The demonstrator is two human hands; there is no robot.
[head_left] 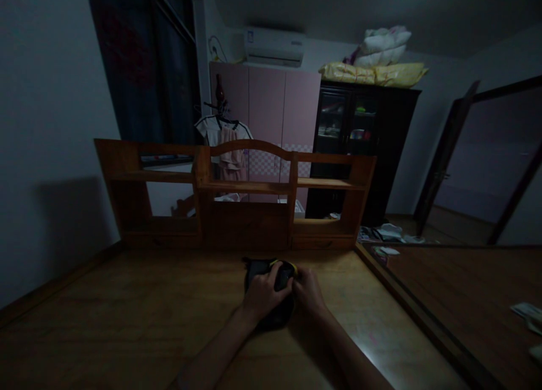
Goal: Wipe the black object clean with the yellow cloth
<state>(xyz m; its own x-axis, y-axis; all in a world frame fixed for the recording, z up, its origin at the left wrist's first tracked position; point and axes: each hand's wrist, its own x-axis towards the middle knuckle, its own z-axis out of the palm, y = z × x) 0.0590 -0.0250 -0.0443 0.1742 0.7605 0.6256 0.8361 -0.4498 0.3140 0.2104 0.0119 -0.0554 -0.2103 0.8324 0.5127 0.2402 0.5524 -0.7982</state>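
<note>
A small black pouch [275, 316] with a yellow strip [290, 266] along its upper edge lies on the wooden surface in front of me. The dim light leaves its exact kind uncertain. My left hand [263, 291] is over the pouch and grips it, index finger pointing away from me and thumb towards the right. At the pouch's upper right edge, my right hand [308, 291] has its fingers closed in a pinch, by the end of the yellow strip. What exactly lies between those fingertips is hidden.
Across the back of the wooden surface [127, 316] stands a wooden shelf unit [245, 223]. A raised wooden edge [406, 299] borders the right side, with a lower floor beyond. Farther off are a pink wardrobe [266, 102], a dark cabinet [389, 136] and an open door [444, 158].
</note>
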